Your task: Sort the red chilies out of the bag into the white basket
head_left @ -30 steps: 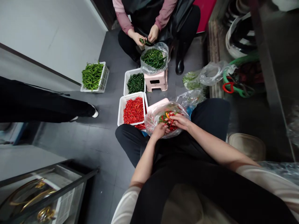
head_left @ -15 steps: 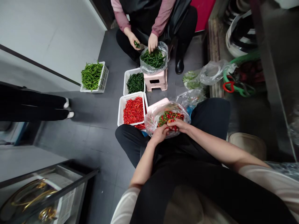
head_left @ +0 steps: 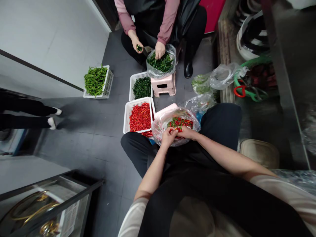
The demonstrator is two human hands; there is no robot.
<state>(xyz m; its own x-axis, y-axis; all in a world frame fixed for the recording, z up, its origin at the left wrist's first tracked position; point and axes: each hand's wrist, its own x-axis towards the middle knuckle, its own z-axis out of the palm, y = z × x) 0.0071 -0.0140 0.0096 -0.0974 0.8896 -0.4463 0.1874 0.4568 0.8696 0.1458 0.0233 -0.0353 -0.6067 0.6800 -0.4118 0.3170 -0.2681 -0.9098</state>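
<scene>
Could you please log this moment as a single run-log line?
left hand: on red chili | right hand: on same chili | over plastic bag | white basket: beside bag

On the dark grey tiled floor [head_left: 98, 144] before me stand a white slatted plastic basket of red chillies [head_left: 140, 115], another of dark green chillies [head_left: 141, 86], a third of light green chillies [head_left: 96, 81], and a pink plastic stool [head_left: 163, 84].

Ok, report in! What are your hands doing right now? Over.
Left hand and right hand both pinching red chilies over the clear plastic bag of red chilies. White plastic basket of red chilies alongside. Nothing blocking.
</scene>
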